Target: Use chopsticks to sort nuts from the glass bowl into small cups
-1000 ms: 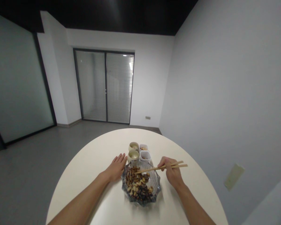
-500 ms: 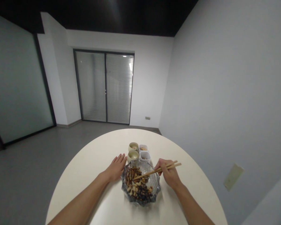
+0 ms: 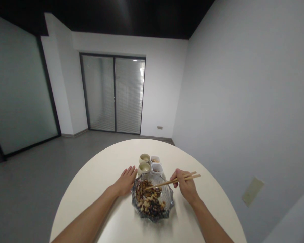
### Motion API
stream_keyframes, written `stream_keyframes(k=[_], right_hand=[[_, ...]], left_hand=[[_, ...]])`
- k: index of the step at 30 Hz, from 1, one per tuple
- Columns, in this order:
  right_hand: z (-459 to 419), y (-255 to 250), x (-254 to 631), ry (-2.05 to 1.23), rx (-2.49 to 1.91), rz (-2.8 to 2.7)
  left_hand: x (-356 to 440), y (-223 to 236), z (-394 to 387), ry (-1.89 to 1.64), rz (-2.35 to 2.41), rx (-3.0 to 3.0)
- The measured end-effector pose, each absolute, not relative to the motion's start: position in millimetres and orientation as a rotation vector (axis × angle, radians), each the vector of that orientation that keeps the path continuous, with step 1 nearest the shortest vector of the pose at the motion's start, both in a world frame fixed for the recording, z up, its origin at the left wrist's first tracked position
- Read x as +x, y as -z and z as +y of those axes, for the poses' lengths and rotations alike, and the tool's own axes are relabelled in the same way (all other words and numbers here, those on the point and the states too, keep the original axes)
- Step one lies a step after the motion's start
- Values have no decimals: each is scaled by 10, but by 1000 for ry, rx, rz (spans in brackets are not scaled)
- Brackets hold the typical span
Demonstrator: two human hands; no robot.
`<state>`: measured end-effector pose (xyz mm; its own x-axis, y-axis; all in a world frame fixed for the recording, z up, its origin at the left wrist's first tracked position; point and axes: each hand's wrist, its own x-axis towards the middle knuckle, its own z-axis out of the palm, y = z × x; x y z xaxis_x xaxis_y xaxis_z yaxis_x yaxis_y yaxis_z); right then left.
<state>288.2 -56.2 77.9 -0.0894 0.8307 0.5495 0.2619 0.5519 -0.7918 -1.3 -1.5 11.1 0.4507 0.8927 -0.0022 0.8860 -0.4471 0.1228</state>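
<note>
A scalloped glass bowl (image 3: 167,206) of mixed nuts and seeds (image 3: 148,200) stands on the round white table (image 3: 101,175) in front of me. My right hand (image 3: 185,186) is closed on a pair of wooden chopsticks (image 3: 176,181); their tips reach into the far part of the bowl above the seeds. My left hand (image 3: 126,181) lies flat on the table with fingers stretched out, touching the bowl's left rim.
Just beyond the bowl stand two small round cups (image 3: 144,162) and two small square white dishes (image 3: 157,164). The table's curved edge runs all round. A grey wall rises on the right, and glass doors stand at the far end of the room.
My right hand dipped the chopsticks lower and leftward into the bowl, then drew back a little to the right. My left hand stayed where it was.
</note>
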Motion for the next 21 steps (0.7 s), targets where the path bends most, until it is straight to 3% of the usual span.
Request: stream_keyframes(k=[21], right_hand=[[-512, -785, 2973, -434, -999, -1560]], left_hand=[[-14, -124, -36, -99, 1581, 2583]])
